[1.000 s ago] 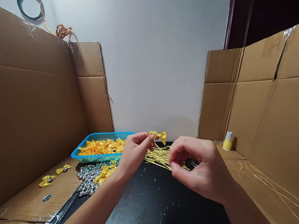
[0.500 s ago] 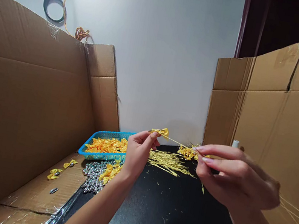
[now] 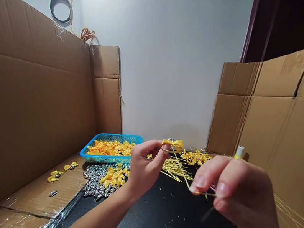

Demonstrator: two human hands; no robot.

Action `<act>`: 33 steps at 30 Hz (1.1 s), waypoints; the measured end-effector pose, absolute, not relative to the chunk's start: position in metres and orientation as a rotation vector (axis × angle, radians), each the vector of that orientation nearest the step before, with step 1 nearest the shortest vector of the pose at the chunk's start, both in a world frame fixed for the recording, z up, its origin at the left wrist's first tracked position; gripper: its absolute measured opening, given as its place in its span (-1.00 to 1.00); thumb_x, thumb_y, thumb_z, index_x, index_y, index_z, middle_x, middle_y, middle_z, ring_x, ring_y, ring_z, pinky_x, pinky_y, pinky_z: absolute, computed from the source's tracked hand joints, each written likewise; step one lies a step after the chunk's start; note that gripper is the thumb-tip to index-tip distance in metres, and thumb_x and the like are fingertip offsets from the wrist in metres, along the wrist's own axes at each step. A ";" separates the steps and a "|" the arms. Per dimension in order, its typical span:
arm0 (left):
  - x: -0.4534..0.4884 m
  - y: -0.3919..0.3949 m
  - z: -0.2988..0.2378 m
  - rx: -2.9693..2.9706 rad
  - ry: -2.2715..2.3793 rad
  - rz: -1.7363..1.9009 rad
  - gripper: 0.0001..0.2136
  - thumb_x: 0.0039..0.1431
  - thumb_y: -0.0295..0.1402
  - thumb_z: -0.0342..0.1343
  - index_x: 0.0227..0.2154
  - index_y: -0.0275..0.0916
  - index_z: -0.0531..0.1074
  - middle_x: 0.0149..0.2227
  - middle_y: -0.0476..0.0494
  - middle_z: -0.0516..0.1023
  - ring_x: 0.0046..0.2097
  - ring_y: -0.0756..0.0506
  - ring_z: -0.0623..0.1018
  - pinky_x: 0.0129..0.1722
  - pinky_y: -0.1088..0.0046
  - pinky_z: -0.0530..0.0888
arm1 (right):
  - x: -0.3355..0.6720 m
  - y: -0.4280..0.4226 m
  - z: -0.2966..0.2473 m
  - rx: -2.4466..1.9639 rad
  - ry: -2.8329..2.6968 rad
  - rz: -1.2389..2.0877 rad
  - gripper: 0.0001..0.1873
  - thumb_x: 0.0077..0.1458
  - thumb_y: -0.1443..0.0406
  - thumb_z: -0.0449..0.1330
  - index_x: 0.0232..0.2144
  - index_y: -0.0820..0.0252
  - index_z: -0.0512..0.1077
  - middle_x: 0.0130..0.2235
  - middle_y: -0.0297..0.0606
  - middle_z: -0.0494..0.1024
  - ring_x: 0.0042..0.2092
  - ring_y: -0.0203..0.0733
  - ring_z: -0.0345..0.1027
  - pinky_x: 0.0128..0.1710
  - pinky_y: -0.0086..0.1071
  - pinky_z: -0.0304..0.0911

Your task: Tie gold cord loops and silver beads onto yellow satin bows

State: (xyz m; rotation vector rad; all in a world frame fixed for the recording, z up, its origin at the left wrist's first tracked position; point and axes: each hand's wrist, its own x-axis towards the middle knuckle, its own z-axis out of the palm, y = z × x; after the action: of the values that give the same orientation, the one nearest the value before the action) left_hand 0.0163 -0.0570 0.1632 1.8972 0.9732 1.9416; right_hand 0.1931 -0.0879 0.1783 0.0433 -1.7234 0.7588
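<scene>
My left hand [image 3: 145, 167] pinches a small yellow ribbon bow [image 3: 172, 144] between thumb and fingertips, held above the black table [image 3: 162, 224]. A thin gold string [image 3: 181, 170] runs from the bow down to my right hand [image 3: 232, 191], whose thumb and fingers are pinched on its end, closer to the camera. Behind the hands lies a bundle of gold strings [image 3: 174, 166] and a small heap of finished yellow bows [image 3: 195, 157].
A blue basket [image 3: 103, 158] of yellow ribbon pieces stands at the back left, with a pile of silver beads [image 3: 93, 184] and loose bows [image 3: 113, 177] before it. Cardboard walls [image 3: 24, 108] enclose both sides. A small yellow spool [image 3: 239, 152] stands at the right.
My right hand has pulled the string toward the camera and downward. The left hand has turned the bow slightly and shifted a little right. The camera view has edged leftward.
</scene>
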 end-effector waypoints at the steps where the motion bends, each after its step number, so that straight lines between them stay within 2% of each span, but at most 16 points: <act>1: 0.016 -0.058 0.164 1.889 0.970 1.936 -0.73 0.15 -0.24 0.11 -0.57 -0.29 0.47 -0.65 -0.02 0.43 -0.58 0.05 0.32 -0.58 0.54 0.25 | 0.193 -0.088 0.178 0.057 -1.722 0.854 -0.93 0.06 0.34 0.28 -0.38 0.09 0.45 -0.35 -0.31 0.58 -0.36 -0.27 0.47 -0.37 -0.38 0.42; 6: 0.014 -0.056 0.167 1.801 0.963 1.907 -0.72 0.11 -0.22 0.13 -0.59 -0.29 0.46 -0.65 -0.02 0.44 -0.59 0.05 0.33 -0.59 0.55 0.24 | 0.194 -0.078 0.181 0.019 -1.691 1.071 -0.91 0.12 0.25 0.22 -0.39 0.08 0.37 -0.36 -0.32 0.56 -0.33 -0.27 0.41 -0.38 -0.39 0.36; 10: 0.011 -0.046 0.168 1.691 0.957 1.858 -0.74 0.07 -0.23 0.15 -0.60 -0.30 0.49 -0.66 -0.02 0.44 -0.58 0.05 0.35 -0.57 0.57 0.28 | 0.195 -0.069 0.189 -0.033 -1.588 0.926 -0.77 0.07 0.17 0.23 -0.50 0.07 0.27 -0.59 -0.41 0.39 -0.40 -0.22 0.34 -0.37 -0.31 0.37; 12: 0.009 -0.040 0.168 1.644 0.957 1.833 -0.75 0.07 -0.24 0.16 -0.58 -0.30 0.52 -0.65 -0.02 0.45 -0.58 0.05 0.35 -0.56 0.57 0.29 | 0.196 -0.063 0.190 -0.081 -1.521 0.844 -0.74 0.03 0.17 0.27 -0.53 0.07 0.26 -0.64 -0.43 0.33 -0.38 -0.19 0.36 -0.31 -0.28 0.39; 14: 0.008 -0.034 0.166 1.604 0.958 1.822 -0.75 0.06 -0.23 0.16 -0.56 -0.31 0.54 -0.65 -0.02 0.45 -0.58 0.06 0.35 -0.55 0.57 0.29 | 0.198 -0.057 0.189 -0.135 -1.490 0.806 -0.81 0.03 0.18 0.28 -0.48 0.04 0.33 -0.61 -0.43 0.39 -0.33 -0.19 0.42 -0.26 -0.27 0.41; 16: 0.008 -0.029 0.165 1.572 0.963 1.818 -0.76 0.04 -0.22 0.18 -0.54 -0.31 0.56 -0.66 -0.01 0.45 -0.59 0.06 0.35 -0.55 0.57 0.30 | 0.200 -0.049 0.186 -0.180 -1.501 0.765 -0.89 0.09 0.18 0.23 -0.32 0.00 0.41 -0.52 -0.41 0.50 -0.30 -0.21 0.47 -0.24 -0.29 0.43; 18: 0.007 -0.025 0.163 1.554 0.964 1.813 -0.77 0.02 -0.22 0.19 -0.52 -0.30 0.57 -0.65 0.00 0.45 -0.59 0.06 0.36 -0.55 0.58 0.30 | 0.203 -0.043 0.183 -0.206 -1.531 0.711 -0.84 0.14 0.16 0.19 -0.21 0.00 0.42 -0.43 -0.38 0.57 -0.30 -0.23 0.50 -0.26 -0.31 0.44; 20: 0.007 -0.022 0.162 1.555 0.961 1.812 -0.78 0.03 -0.23 0.19 -0.53 -0.30 0.56 -0.65 0.00 0.46 -0.59 0.07 0.36 -0.55 0.58 0.30 | 0.205 -0.042 0.181 -0.215 -1.574 0.663 -0.86 0.13 0.18 0.20 -0.24 0.02 0.44 -0.40 -0.37 0.59 -0.33 -0.24 0.52 -0.31 -0.34 0.45; 23: 0.007 -0.023 0.162 1.600 0.981 1.819 -0.77 0.05 -0.24 0.17 -0.58 -0.29 0.53 -0.66 0.00 0.45 -0.58 0.07 0.36 -0.56 0.59 0.29 | 0.201 -0.048 0.181 -0.285 -1.669 0.606 -0.93 0.14 0.25 0.20 -0.32 0.10 0.45 -0.47 -0.38 0.57 -0.44 -0.29 0.48 -0.41 -0.42 0.41; 26: 0.009 -0.029 0.163 1.695 1.019 1.820 -0.76 0.07 -0.24 0.16 -0.58 -0.30 0.52 -0.65 -0.03 0.46 -0.57 0.05 0.38 -0.55 0.57 0.29 | 0.189 -0.059 0.180 -0.504 -1.824 0.430 -0.92 0.15 0.32 0.16 -0.37 0.17 0.46 -0.58 -0.42 0.47 -0.55 -0.37 0.36 -0.52 -0.50 0.27; 29: 0.013 -0.039 0.162 1.792 1.015 1.813 -0.76 0.09 -0.22 0.15 -0.51 -0.30 0.56 -0.64 -0.04 0.46 -0.57 0.04 0.37 -0.57 0.55 0.27 | 0.176 -0.062 0.176 -0.670 -1.892 0.147 -0.87 0.13 0.38 0.13 -0.44 0.21 0.45 -0.60 -0.43 0.41 -0.57 -0.40 0.25 -0.56 -0.49 0.15; 33: 0.017 -0.051 0.161 1.882 1.013 1.811 -0.75 0.14 -0.22 0.11 -0.47 -0.26 0.58 -0.63 -0.06 0.45 -0.57 0.03 0.33 -0.58 0.53 0.25 | 0.170 -0.059 0.170 -0.694 -1.833 -0.077 -0.88 0.10 0.39 0.11 -0.46 0.22 0.42 -0.62 -0.44 0.36 -0.60 -0.41 0.18 -0.57 -0.49 0.10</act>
State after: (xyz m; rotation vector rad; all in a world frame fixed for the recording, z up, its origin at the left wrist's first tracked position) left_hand 0.0166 -0.0508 0.1609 1.8819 1.0126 1.8108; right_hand 0.1695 -0.0586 0.1700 -0.6939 -1.8327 -0.0773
